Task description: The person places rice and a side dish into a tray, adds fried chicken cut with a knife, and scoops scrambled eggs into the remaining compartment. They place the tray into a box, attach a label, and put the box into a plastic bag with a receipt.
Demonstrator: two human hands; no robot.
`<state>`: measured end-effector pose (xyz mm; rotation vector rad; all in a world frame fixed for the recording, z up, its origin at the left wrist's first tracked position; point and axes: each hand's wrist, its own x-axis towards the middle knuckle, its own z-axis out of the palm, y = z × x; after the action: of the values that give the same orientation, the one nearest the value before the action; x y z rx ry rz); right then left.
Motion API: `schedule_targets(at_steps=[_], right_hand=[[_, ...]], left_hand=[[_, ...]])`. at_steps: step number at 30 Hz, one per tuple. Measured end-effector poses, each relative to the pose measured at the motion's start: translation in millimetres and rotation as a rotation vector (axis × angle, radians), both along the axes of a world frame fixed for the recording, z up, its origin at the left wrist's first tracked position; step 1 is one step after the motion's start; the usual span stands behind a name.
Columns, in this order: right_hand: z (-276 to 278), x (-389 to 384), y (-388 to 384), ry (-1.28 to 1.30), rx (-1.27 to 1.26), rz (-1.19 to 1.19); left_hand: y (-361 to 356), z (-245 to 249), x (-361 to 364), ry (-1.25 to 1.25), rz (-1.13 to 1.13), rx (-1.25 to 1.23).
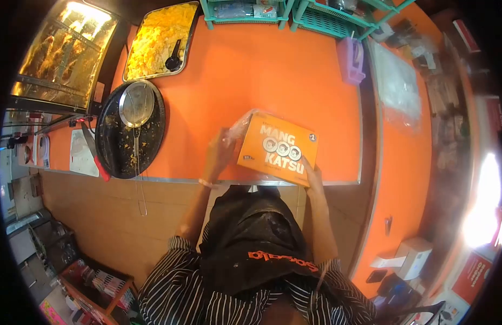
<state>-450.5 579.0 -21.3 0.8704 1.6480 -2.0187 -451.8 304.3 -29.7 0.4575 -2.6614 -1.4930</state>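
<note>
An orange cardboard box (278, 149) printed "MANG KATSU" is held over the front part of the orange counter, slightly tilted. Clear plastic (241, 125), which looks like a bag, shows along its left side and top edge. My left hand (220, 151) is at the box's left, its fingers closed on the plastic; they are partly blurred. At the lower right corner, my right hand (314, 177) grips the box, with fingers along its side and the rest hidden behind it.
Left on the orange counter (251, 70) are a black round tray (107, 135) with a strainer (137, 103), a red-handled knife (102, 169) and a metal tray of yellow chips (153, 40) with a black scoop (174, 57). A purple tape dispenser (351, 62) and teal racks (326, 24) stand at the back.
</note>
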Motion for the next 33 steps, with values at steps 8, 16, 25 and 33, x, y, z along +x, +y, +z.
schedule_targets(at_steps=[8, 16, 25, 33], right_hand=[[1, 2, -36, 0.127, -0.388, 0.061], [-26, 1, -59, 0.354, 0.132, 0.175], [7, -4, -74, 0.121, 0.103, 0.048], [-49, -17, -86, 0.672, 0.513, 0.287]], left_hand=[[5, 6, 17, 0.311, 0.049, -0.059], [-12, 43, 53, 0.439, -0.08, -0.55], [-39, -11, 60, 0.22, 0.02, -0.26], [52, 88, 5, 0.38, -0.375, -0.372]])
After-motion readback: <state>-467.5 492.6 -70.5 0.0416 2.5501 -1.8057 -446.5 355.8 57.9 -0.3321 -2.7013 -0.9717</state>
